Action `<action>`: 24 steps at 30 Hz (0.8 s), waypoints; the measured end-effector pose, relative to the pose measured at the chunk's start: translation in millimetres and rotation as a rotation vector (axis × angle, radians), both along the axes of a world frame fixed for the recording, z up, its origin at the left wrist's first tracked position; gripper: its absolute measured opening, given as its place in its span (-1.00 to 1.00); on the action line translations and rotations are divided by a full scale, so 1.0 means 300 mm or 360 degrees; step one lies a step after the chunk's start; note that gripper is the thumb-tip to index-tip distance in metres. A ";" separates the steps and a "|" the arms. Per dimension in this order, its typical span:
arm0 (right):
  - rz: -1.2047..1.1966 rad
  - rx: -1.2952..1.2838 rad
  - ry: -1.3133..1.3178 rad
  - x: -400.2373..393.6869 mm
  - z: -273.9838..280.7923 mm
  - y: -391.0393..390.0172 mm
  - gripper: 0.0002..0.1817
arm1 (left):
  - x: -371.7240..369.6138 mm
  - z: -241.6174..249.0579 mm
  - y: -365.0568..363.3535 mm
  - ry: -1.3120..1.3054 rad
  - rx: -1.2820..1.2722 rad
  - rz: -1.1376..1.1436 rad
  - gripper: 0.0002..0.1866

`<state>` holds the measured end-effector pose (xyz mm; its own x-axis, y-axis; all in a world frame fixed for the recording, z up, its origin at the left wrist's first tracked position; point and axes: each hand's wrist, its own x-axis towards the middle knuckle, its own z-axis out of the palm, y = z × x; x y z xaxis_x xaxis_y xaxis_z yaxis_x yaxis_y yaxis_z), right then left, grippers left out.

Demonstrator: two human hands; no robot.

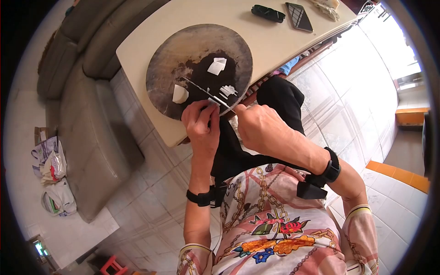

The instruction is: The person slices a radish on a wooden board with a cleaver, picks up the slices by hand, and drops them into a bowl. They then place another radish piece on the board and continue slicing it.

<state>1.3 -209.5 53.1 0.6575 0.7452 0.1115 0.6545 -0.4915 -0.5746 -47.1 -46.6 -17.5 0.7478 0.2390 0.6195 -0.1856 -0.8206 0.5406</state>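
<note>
On a round, dark-stained cutting board [160, 68] lie a half-round white chunk [180, 94], some flat white slices [217, 66] and several thin white strips [228, 91]. My right hand [261, 123] is closed around the handle of a knife [201, 89], whose blade points up and left across the board, seen nearly edge-on. My left hand [201, 121] rests at the board's near edge, fingers bent and pressed together on a small white piece [213, 101] beside the blade. Most of that piece is hidden by the fingers.
The board stands on a cream table [133, 43]. A black pouch [268, 13] and a phone [299, 17] lie at its far right. A grey sofa [87, 123] is to the left, with bags [52, 169] beyond it. My knees are under the table's edge.
</note>
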 end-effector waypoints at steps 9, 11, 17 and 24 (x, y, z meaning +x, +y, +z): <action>0.0086 -0.0103 0.0081 -0.015 0.035 -0.032 -0.83 | 0.004 -0.001 -0.004 -0.0019 -0.0040 0.0021 -0.87; 0.0075 -0.0061 0.0106 -0.018 0.044 -0.039 -0.85 | 0.004 0.004 -0.002 -0.0024 -0.0027 0.0022 -0.87; 0.0055 -0.0063 0.0127 -0.034 0.071 -0.042 -0.89 | 0.003 0.010 -0.008 -0.0014 -0.0067 0.0021 -0.87; 0.0077 -0.0028 0.0065 -0.014 0.061 -0.002 -0.88 | -0.002 0.015 -0.001 0.0044 -0.0086 -0.0006 -0.87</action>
<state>-2.8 -210.0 71.5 0.6245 0.7777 0.0719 0.6537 -0.4701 -0.5930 -47.9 -47.0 -13.0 0.7652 0.2687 0.5850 -0.1731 -0.7893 0.5890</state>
